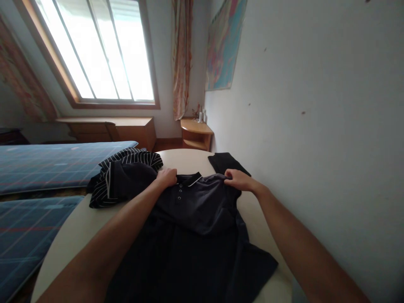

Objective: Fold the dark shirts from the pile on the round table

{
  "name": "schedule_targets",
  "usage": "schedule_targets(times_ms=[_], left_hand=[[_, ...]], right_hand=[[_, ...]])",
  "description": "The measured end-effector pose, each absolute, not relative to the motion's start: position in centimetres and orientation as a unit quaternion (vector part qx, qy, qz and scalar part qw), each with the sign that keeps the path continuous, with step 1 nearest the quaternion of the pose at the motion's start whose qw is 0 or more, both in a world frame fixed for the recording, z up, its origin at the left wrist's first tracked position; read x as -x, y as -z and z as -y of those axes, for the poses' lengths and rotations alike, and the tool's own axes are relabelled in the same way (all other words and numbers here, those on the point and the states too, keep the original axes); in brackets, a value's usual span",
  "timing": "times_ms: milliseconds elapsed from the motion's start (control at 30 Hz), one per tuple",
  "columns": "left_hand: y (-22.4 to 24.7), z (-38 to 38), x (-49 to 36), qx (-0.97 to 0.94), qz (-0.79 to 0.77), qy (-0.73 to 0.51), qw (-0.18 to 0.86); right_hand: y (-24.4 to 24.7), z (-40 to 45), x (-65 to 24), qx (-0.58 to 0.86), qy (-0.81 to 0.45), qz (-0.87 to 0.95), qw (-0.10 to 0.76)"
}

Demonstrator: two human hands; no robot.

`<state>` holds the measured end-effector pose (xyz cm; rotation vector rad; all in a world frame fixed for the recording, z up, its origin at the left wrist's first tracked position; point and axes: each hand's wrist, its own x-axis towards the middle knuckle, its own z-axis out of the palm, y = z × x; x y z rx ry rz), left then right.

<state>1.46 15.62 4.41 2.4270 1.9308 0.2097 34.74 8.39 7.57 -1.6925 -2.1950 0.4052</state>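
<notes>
A dark polo shirt (202, 206) with a white-edged collar and a few buttons lies spread over a round pale table (179, 158). Beside its collar, my left hand (167, 177) pinches the cloth. Out toward the shoulder on the right, my right hand (240, 180) grips the same shirt. The upper part is rumpled between both hands, and the lower part runs toward me. A black-and-white striped garment (139, 156) lies bunched at the left, partly under the shirt's sleeve. Behind my right hand is a folded black garment (226, 162).
A white wall (315, 147) runs close along the right. Two blue plaid mattresses (57, 164) lie at the left. Farther back are a wooden desk (132, 122) below the window and a small corner shelf (195, 126) with small items on top.
</notes>
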Motion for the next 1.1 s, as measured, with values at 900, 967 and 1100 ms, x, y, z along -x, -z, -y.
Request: schedule_targets(times_ms=[900,967,1100], left_hand=[[-4.3,-18.0,-5.7,-0.765,-0.604,-0.208,0.078],[-4.0,-15.5,-6.2,-0.773,-0.599,-0.201,0.061],[-2.6,-10.3,-6.6,-0.796,-0.589,-0.137,0.023]], right_hand=[[-6.1,-15.1,-33.4,0.669,0.071,0.675,0.303],[-5.9,-13.6,-33.1,0.678,0.087,0.677,0.273],[-6.0,-10.7,-33.1,0.736,0.052,0.650,0.180]])
